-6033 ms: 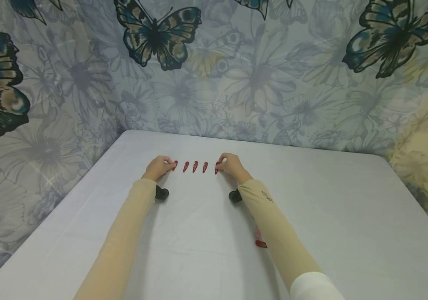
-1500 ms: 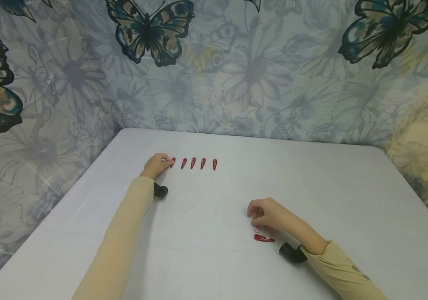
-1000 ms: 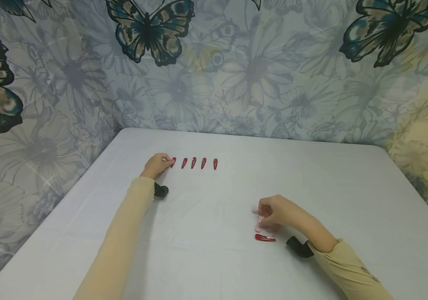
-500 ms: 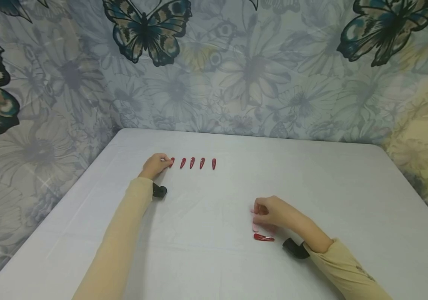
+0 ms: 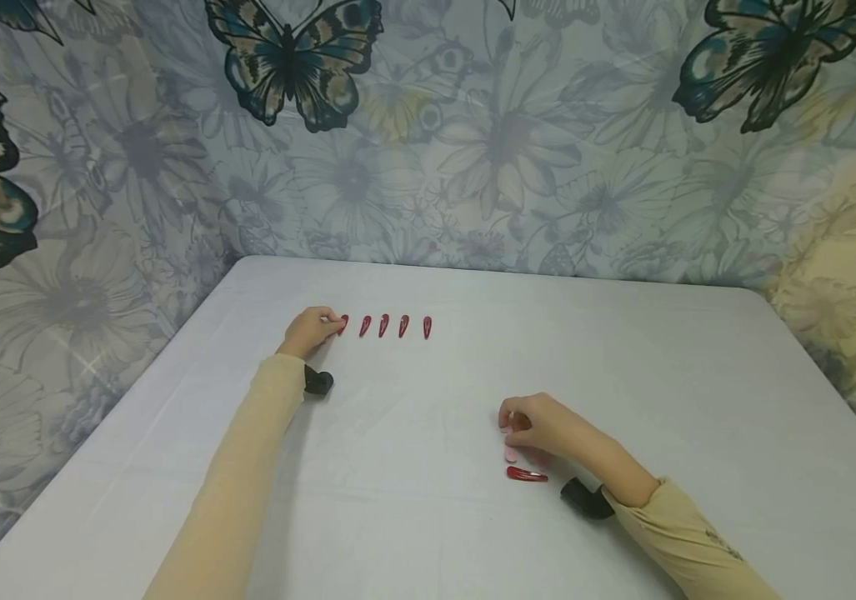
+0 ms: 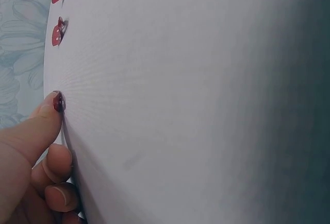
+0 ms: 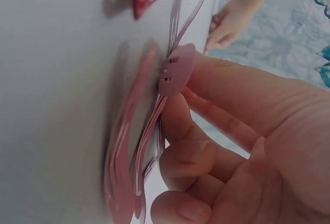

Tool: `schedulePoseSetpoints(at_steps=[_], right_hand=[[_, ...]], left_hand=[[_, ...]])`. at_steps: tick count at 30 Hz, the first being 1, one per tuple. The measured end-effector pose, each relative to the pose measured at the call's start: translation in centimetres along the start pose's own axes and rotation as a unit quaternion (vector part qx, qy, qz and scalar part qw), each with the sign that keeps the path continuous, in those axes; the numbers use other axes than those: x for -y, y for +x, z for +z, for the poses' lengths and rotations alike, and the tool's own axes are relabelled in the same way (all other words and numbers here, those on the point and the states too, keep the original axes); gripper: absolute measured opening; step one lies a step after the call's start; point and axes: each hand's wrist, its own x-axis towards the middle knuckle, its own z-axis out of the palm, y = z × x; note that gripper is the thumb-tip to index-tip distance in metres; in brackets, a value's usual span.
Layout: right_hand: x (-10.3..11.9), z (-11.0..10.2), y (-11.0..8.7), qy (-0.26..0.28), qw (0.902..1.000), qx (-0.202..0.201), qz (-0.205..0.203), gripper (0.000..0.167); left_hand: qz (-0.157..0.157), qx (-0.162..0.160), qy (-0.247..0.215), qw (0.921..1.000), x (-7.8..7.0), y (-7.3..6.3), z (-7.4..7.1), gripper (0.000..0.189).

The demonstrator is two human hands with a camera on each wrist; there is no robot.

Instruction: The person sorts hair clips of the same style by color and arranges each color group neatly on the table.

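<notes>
Pink clips [image 7: 122, 183] lie just under the right hand [image 5: 548, 425], its fingertips pinching one; the left hand [image 5: 309, 332] pinches the leftmost red clip [image 5: 344, 322].

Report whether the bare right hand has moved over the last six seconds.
Yes: the bare right hand has moved away from the far edge of the white rectangular table and rightward, to the slim pink hair clips.

No words, numbers or brand names can be read in any of the three views. In the head view, the tan right sleeve [image 5: 683, 537] carries one small dark mark [image 5: 723, 545] resembling lettering. It slants along the fabric, close to the sleeve's outer edge, too small and blurred to make out.
</notes>
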Motion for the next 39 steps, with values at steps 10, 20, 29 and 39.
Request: schedulePoseSetpoints(at_steps=[10, 20, 29, 39], right_hand=[[0.12, 0.02, 0.06, -0.01, 0.9999, 0.001, -0.009, 0.008], [-0.05, 0.33, 0.15, 0.008, 1.0, 0.0, 0.002, 0.025], [0.26, 0.17, 0.04, 0.028, 0.9996, 0.005, -0.001, 0.014], [0.2, 0.14, -0.03, 0.067, 0.9976, 0.015, 0.0, 0.007]], left_hand=[[-0.002, 0.011, -0.006, 0.9999, 0.23, 0.05, 0.05, 0.021], [-0.002, 0.008, -0.005, 1.0, 0.19, 0.25, 0.07, 0.022], [0.0, 0.006, -0.004, 1.0, 0.18, 0.17, 0.09, 0.022], [-0.004, 0.011, -0.003, 0.9999, 0.16, 0.2, 0.07, 0.022]])
